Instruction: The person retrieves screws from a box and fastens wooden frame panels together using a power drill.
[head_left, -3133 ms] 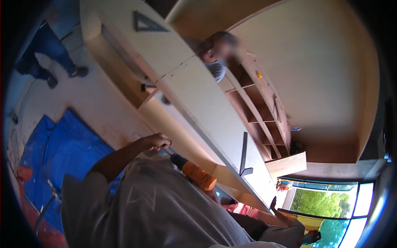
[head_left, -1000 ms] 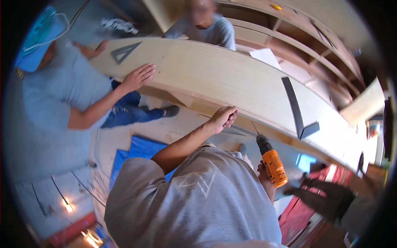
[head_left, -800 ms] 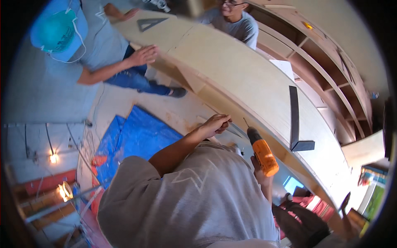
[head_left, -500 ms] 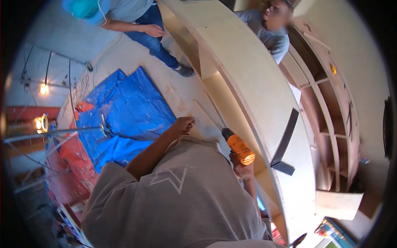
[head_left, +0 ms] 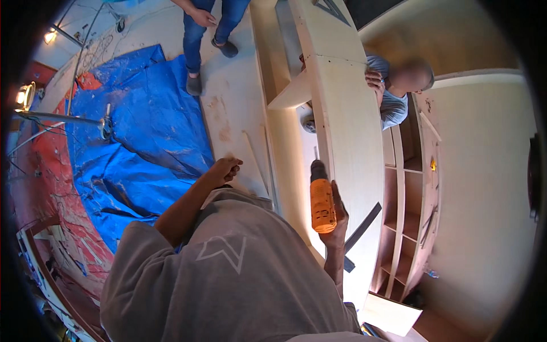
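Note:
My right hand (head_left: 339, 219) is wrapped round an orange cordless drill (head_left: 323, 205) with a black chuck and a thin bit. The bit points away from me, along the open side of a long pale wooden cabinet (head_left: 348, 131). Over the floor to the left, my left hand (head_left: 224, 170) has its fingers curled closed; whether anything small is inside them is hidden. On the cabinet's pale top panel, just right of the drill, lies a dark L-shaped square (head_left: 363, 229), partly covered by my right hand and wrist.
A wrinkled blue tarp (head_left: 134, 131) and a red sheet (head_left: 57, 176) cover the floor at left, with a metal stand (head_left: 62, 118). One person in jeans (head_left: 199, 34) stands at the far end. Another (head_left: 393, 102) leans at the cabinet's right side, before shelving (head_left: 411, 205).
My view has swung to the right. The drill has come up and turned, so its bit points straight ahead beside the cabinet edge. The person on the right now has a hand on the panel.

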